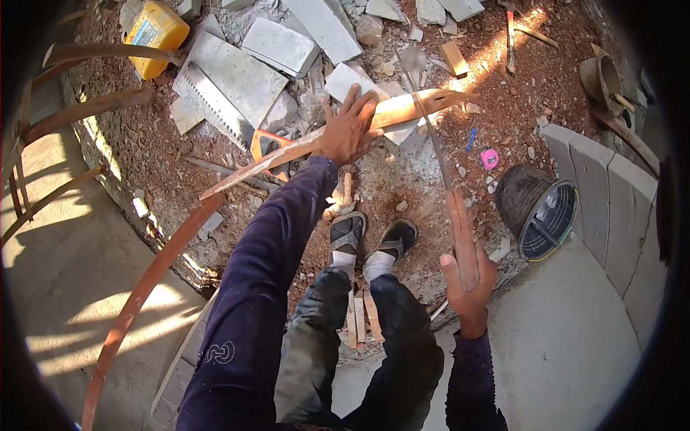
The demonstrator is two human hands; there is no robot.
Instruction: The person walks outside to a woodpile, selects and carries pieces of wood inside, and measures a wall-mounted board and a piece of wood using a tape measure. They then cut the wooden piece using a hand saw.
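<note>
My left hand (348,131) reaches forward and lies palm down, fingers spread, on a long thin wooden strip (251,167) that runs slantwise over the rubble. My right hand (467,281) is closed on the wooden handle of a long narrow blade (433,136), which points up and away towards the strip's sunlit end. My sandalled feet (370,238) stand on red earth between the two hands. Whether my left thumb hooks under the strip is hidden.
A hand saw (213,108) lies on grey blocks (280,44) beside a yellow jerrycan (154,32). A black bucket (539,208), a pink tape measure (489,159) and a curved block wall (607,190) are at the right. Bent wooden strips (144,287) arc along the left.
</note>
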